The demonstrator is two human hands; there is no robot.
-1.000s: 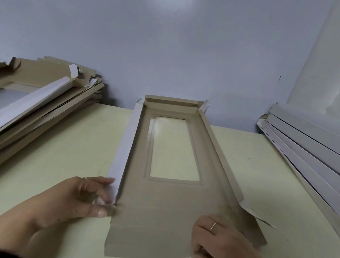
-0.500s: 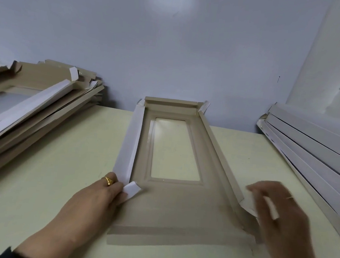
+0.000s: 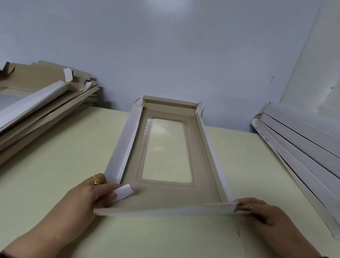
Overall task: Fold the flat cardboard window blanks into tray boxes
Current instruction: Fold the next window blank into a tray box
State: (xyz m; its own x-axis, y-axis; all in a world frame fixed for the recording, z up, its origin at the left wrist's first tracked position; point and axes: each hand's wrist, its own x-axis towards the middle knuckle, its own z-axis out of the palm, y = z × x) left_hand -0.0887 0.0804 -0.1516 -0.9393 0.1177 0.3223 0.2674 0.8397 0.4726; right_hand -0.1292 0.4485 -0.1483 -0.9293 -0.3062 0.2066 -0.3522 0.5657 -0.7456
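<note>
1 tray (image 3: 165, 193) on table (image 3: 154, 241); L hand (image 3: 87, 198) pinches corner tab (image 3: 123, 191), R hand (image 3: 260, 212) grips near flap (image 3: 167, 208). 2 stacks: blanks (image 3: 21, 110), folded (image 3: 311, 159).

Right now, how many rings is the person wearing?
3: a gold ring on the left hand, two thin rings on the right hand. Others may be hidden.

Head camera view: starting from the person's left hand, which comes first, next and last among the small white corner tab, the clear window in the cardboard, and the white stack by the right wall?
From the left hand:
1. White corner tab, touching its fingers at the tray's near left corner.
2. Clear window, mid-tray, farther back.
3. White stack, far across at the table's right edge.
</note>
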